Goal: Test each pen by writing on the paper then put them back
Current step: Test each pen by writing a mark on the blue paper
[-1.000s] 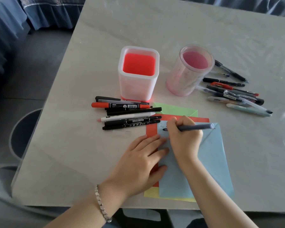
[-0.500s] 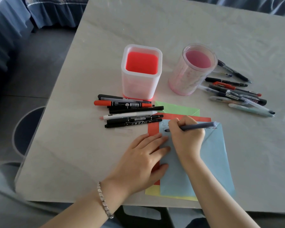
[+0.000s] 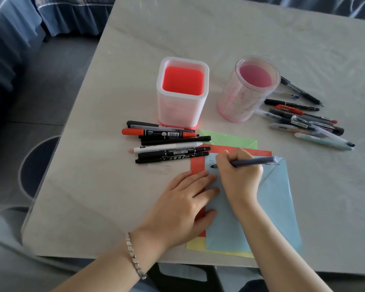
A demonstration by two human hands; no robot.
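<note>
My right hand grips a grey-blue pen, its tip touching the top left of the light blue paper, where a few written marks show. The blue sheet lies on red, green and yellow sheets. My left hand rests flat on the papers' left edge, fingers straight. Several markers lie in a pile left of the papers. Another group of several pens lies to the right of the round holder.
A square white holder with a red inside and a round clear pink holder stand behind the papers, both without pens. The grey table ends close to me. A round stool stands at the left beside it.
The pen tip has shifted slightly down the blue paper below the first mark. My left hand stays pressed on the papers. The view has drifted a little.
</note>
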